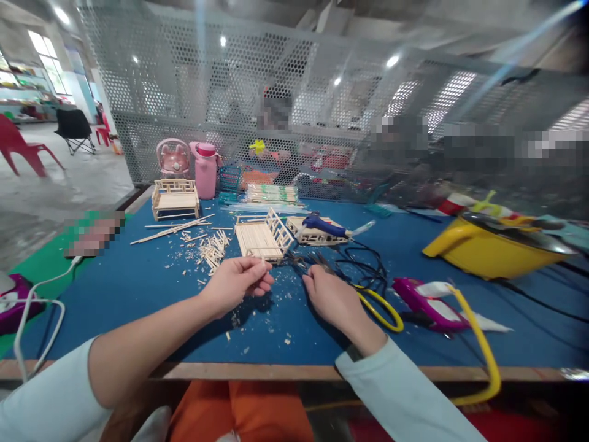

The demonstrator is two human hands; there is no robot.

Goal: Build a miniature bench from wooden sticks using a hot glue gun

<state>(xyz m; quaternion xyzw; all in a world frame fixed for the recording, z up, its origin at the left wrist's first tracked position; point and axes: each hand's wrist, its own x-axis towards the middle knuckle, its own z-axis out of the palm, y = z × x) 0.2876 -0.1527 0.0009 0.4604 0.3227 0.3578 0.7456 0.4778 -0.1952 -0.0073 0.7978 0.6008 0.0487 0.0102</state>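
Note:
A pinch of thumb and fingers on my left hand (242,283) holds a short, thin wooden stick (264,263). Just beyond it stands a small model bed or bench (262,239) built from wooden sticks, with slatted rails. My right hand (335,302) rests low over the mat, palm down, its fingers curled and mostly hidden. Scissors with yellow handles (389,316) lie beside it; I cannot tell if the fingers grip them. Cut stick pieces (214,250) are heaped left of the model. A blue glue gun (324,226) lies on another stick piece behind my right hand.
A finished-looking stick model (175,199) stands at the back left, near a pink flask (205,172). Bundled sticks (271,194) lie before the perforated metal screen (184,80). To the right are a yellow pan (488,245), a purple device (430,304) and black cords (368,261).

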